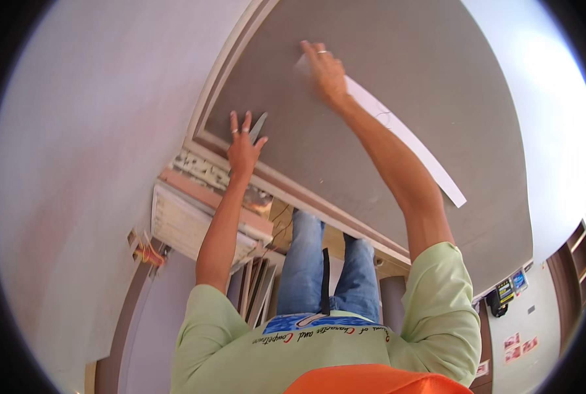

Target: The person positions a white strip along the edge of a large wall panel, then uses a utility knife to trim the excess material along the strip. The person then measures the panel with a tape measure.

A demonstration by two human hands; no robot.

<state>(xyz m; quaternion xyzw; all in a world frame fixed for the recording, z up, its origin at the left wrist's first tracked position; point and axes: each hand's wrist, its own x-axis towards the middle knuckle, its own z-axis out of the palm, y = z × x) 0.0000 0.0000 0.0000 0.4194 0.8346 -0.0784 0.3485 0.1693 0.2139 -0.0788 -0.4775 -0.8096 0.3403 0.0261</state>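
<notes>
One long white paper strip (404, 134) lies flat against the big grey panel (437, 79), slanting down to the right. It is thin, smooth and straight. The right hand (324, 69) presses flat on its top end, fingers spread open. The left hand (243, 148) rests lower down beside the pale wooden frame (306, 197), holding one small silver blade (259, 126) with its fingers pointing up.

Flat against panel (437, 98): strip (404, 134), running from upper middle down to the right. Right hand (324, 71) on strip's upper end. Left hand (243, 148) at panel's lower-left corner, blade (259, 126) just beside its fingers. Below panel's lower edge: frame (306, 200), then stacked boards (188, 223).
</notes>
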